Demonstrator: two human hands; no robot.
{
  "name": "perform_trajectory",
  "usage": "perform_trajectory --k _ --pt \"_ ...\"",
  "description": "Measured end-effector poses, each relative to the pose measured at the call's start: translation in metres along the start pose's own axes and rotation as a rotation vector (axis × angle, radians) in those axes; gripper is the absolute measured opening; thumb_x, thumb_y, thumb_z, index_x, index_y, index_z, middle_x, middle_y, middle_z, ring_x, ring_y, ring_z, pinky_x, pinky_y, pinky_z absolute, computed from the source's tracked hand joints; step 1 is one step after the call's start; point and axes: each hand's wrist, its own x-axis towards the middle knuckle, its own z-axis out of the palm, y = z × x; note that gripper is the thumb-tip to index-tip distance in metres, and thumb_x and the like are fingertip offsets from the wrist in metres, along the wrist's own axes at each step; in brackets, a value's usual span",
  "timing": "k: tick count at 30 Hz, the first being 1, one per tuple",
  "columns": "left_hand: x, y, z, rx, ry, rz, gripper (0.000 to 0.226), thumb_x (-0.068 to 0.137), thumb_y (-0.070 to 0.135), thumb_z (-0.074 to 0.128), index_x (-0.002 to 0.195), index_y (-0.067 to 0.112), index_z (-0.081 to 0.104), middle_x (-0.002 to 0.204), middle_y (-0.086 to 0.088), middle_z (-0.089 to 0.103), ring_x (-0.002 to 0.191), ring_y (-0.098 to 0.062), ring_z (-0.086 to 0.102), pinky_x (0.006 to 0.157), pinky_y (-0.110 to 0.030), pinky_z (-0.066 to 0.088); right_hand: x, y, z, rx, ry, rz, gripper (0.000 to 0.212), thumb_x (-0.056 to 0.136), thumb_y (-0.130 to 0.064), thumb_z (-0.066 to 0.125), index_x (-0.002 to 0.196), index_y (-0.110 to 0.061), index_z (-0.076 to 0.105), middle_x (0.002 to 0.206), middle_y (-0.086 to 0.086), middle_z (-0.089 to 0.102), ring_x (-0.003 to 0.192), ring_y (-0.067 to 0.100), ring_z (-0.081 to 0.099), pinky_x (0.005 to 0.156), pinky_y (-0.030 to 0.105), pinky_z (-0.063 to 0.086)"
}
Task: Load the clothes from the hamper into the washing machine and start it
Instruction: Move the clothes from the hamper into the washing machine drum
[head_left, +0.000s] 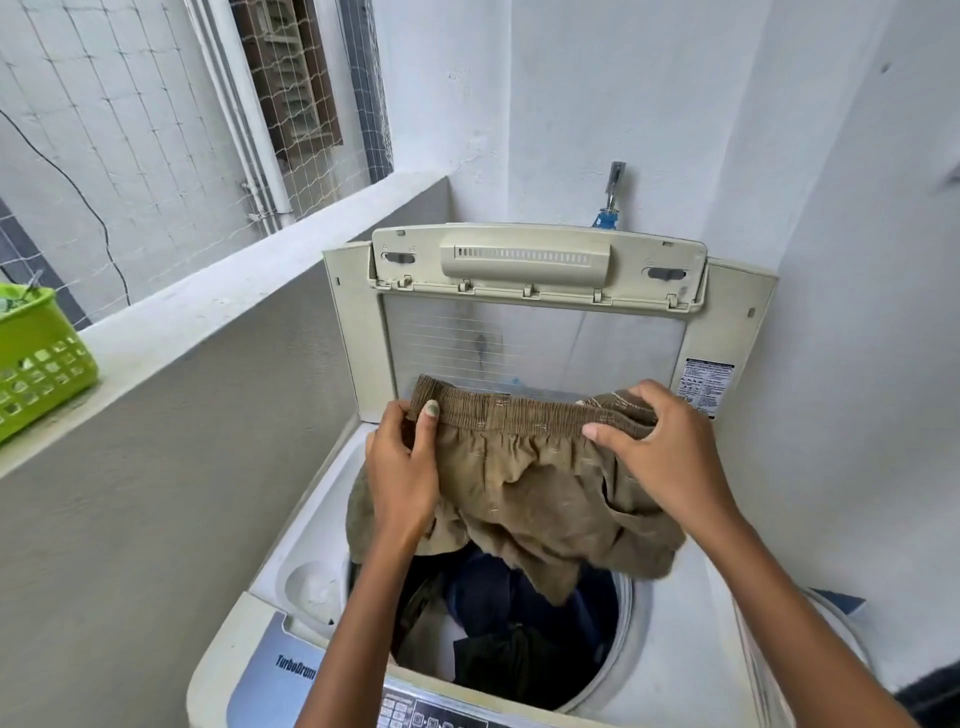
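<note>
- At frame centre, left hand (402, 467) and right hand (660, 452) are pinching brown shorts (535, 493) by the waistband, above the open washing machine (311, 525) drum.
- Dark clothes (519, 613) are lying partly hidden beneath.
- Control panel (415, 714) is being cut off at the bottom edge.

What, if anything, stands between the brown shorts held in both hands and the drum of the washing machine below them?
Nothing visible does. The lid is raised upright at the back, so the drum lies open straight under the brown shorts, which the left hand and the right hand grip by the waistband. Only dark clothes already lie inside.
</note>
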Motion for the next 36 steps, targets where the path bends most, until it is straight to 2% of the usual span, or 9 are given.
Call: perform_trajectory --k 3,5,9,13,18,22,26,31,36 --pt "0.008 -0.002 -0.007 0.057 -0.031 -0.003 0.015 0.088 0.042 0.060 0.094 0.030 0.053 0.109 0.008 0.050 0.111 -0.013 0.036 0.093 -0.032 0.031 0.008 -0.002 -0.013 0.090 -0.045 0.001 0.023 0.069 -0.019 0.083 0.084 -0.016 0.065 0.075 -0.010 0.066 0.068 -0.003 0.059 0.058 0.005 0.040" --pt "0.013 -0.003 -0.012 0.048 -0.079 0.022 0.017 0.087 0.036 0.065 0.093 0.024 0.053 0.118 0.013 0.045 0.114 -0.004 0.034 0.096 -0.028 0.025 0.013 -0.003 -0.019 0.138 -0.075 -0.025 0.024 0.069 -0.012 0.082 0.087 -0.014 0.067 0.079 -0.005 0.068 0.069 -0.004 0.059 0.062 0.007 0.041" --pt "0.021 -0.003 -0.020 -0.243 -0.324 -0.069 0.029 0.085 0.043 0.064 0.086 0.022 0.045 0.087 -0.004 0.060 0.080 -0.014 0.057 0.075 -0.035 0.043 0.022 -0.015 -0.027 0.214 -0.117 -0.089 0.027 0.070 -0.004 0.080 0.091 -0.016 0.067 0.088 0.002 0.069 0.079 0.014 0.063 0.073 0.019 0.045" --pt "0.016 -0.004 -0.020 -0.232 -0.472 -0.133 0.025 0.089 0.040 0.058 0.098 0.018 0.049 0.087 0.003 0.064 0.076 -0.005 0.060 0.070 -0.015 0.046 0.031 -0.031 -0.037 0.287 -0.121 -0.098 0.033 0.071 -0.001 0.078 0.096 -0.019 0.066 0.087 -0.011 0.067 0.073 -0.007 0.061 0.072 0.006 0.045" --pt "0.008 -0.029 -0.008 -0.161 -0.715 -0.265 0.064 0.080 0.076 0.031 0.124 0.035 0.052 0.120 0.006 0.062 0.098 -0.007 0.060 0.092 -0.028 0.046 0.037 -0.056 -0.047 0.354 -0.151 -0.161 0.038 0.071 0.000 0.078 0.088 -0.030 0.064 0.086 -0.014 0.068 0.073 -0.009 0.062 0.074 0.008 0.046" --pt "-0.008 -0.045 0.004 -0.198 -0.851 -0.363 0.079 0.077 0.080 0.038 0.145 0.044 0.026 0.150 0.014 0.036 0.134 -0.008 0.039 0.106 -0.035 0.036 0.038 -0.067 -0.048 0.390 -0.178 -0.201 0.039 0.070 0.002 0.078 0.090 -0.029 0.065 0.087 -0.014 0.069 0.077 -0.004 0.064 0.079 0.012 0.049" --pt "-0.022 -0.050 0.017 -0.259 -0.880 -0.419 0.055 0.097 0.033 0.043 0.147 0.028 0.022 0.136 0.015 0.046 0.112 0.007 0.051 0.089 -0.012 0.044 0.040 -0.068 -0.053 0.518 -0.186 -0.191 0.036 0.071 0.010 0.074 0.096 -0.014 0.067 0.087 -0.006 0.070 0.080 0.003 0.064 0.081 0.018 0.051" --pt "-0.018 -0.051 0.024 -0.397 -0.839 -0.471 0.054 0.073 0.033 0.069 0.123 0.014 0.061 0.118 -0.005 0.068 0.105 -0.012 0.065 0.082 -0.020 0.052 0.042 -0.056 -0.058 0.474 -0.195 -0.159 0.036 0.071 0.011 0.072 0.095 -0.016 0.067 0.088 -0.005 0.069 0.083 0.005 0.064 0.084 0.022 0.050" --pt "0.010 -0.033 0.015 -0.425 -0.415 -0.426 0.013 0.083 0.020 0.072 0.094 0.013 0.073 0.093 -0.008 0.074 0.082 -0.016 0.066 0.073 -0.025 0.054 0.042 -0.040 -0.061 0.215 -0.173 -0.100 0.035 0.074 0.001 0.075 0.092 -0.027 0.067 0.090 -0.008 0.069 0.086 0.009 0.064 0.087 0.026 0.050"
